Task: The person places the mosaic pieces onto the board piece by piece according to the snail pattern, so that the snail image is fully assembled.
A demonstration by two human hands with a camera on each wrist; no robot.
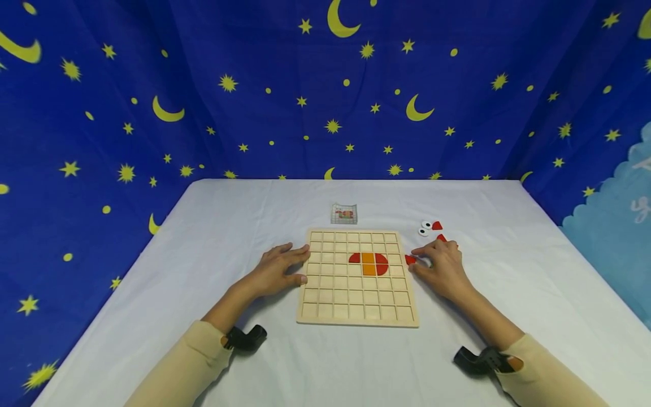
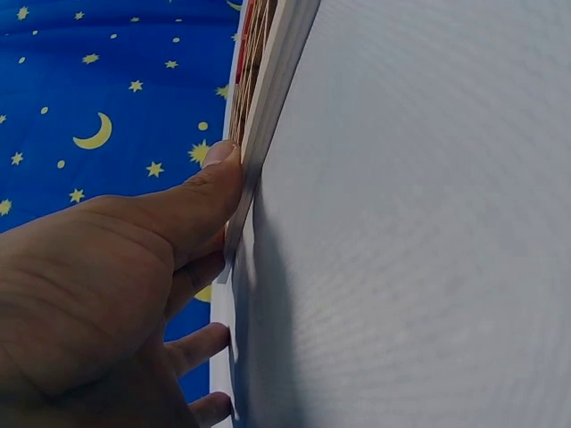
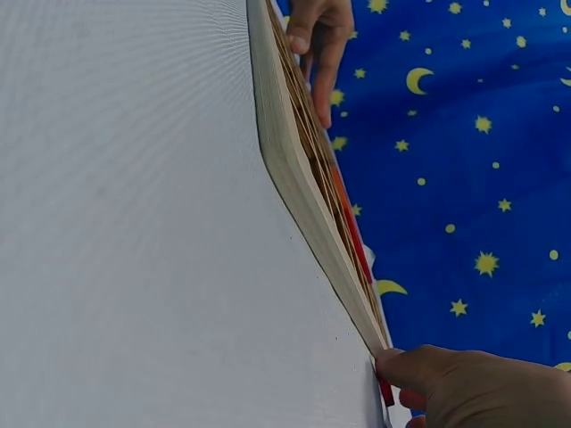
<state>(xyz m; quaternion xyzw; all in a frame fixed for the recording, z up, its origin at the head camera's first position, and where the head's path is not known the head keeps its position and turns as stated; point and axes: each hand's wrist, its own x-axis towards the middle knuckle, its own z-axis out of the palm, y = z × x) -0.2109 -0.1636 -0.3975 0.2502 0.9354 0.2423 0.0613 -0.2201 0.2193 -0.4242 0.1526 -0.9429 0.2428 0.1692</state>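
Observation:
A square wooden grid board (image 1: 325, 297) lies on the white table. On it, two orange squares (image 1: 368, 264) sit between one red quarter-round piece (image 1: 355, 258) and a pair of red quarter-rounds (image 1: 382, 264) to their right. My left hand (image 1: 277, 271) rests at the board's left edge, fingers spread, thumb touching the rim. At the right edge, my right hand (image 1: 443, 268) pinches a small red piece (image 1: 409, 259) between thumb and forefinger. In the right wrist view, that red piece (image 3: 386, 393) shows just below the thumb, beside the board's corner.
Two white eye pieces (image 1: 424, 228) and a red piece (image 1: 437, 225) lie beyond my right hand. Another red piece (image 1: 441, 238) peeks out behind its knuckles. A small picture card (image 1: 344, 214) lies behind the board. A blue star-patterned curtain (image 1: 285, 68) surrounds the table.

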